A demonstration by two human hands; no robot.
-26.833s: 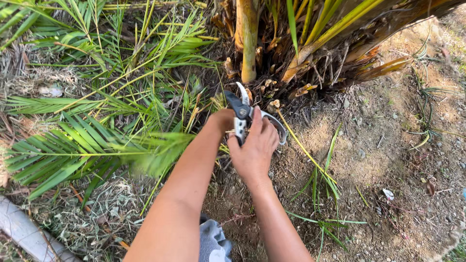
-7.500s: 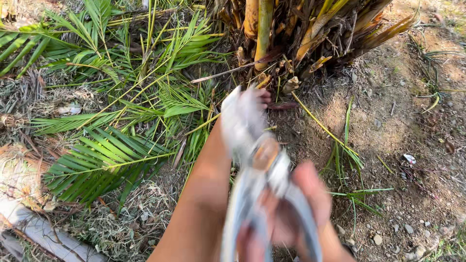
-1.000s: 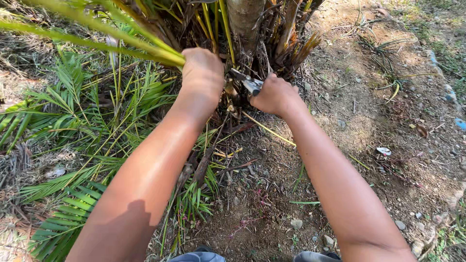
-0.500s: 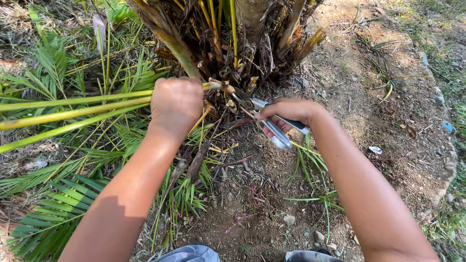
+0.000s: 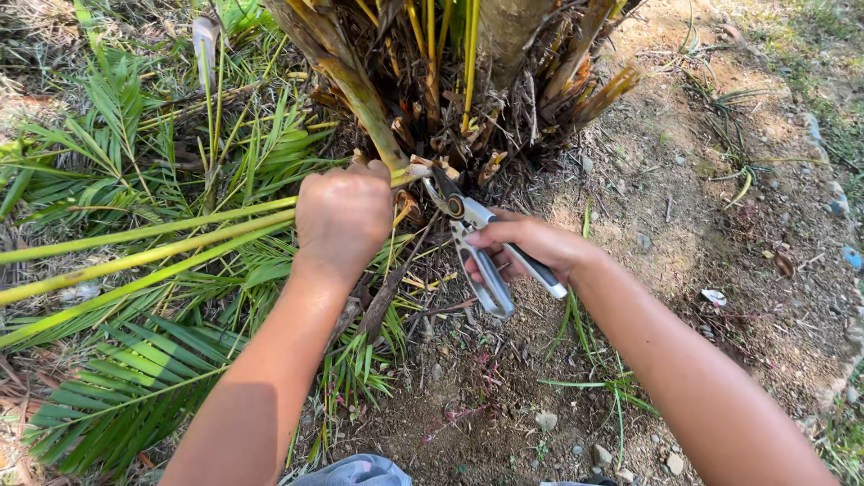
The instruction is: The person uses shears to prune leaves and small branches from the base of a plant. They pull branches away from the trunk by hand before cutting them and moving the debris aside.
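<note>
A: Why is the palm (image 5: 504, 36) stalk (image 5: 144, 247) pulled sideways?
B: The left hand (image 5: 344, 216), fingers clenched around it, draws it clear of the trunk base.
A: And the shears (image 5: 477, 243)?
B: Right hand (image 5: 531, 252) fingers wrap the spread handles; blades sit at the stalk's base.

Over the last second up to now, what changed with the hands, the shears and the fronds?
The left hand pulled its gripped bundle of frond stems down from near the trunk until they lie almost level, pointing left. The right hand drew the pruning shears back from the palm base, handles now spread. Both hands kept their grip; the cut fronds on the ground stayed put.
</note>
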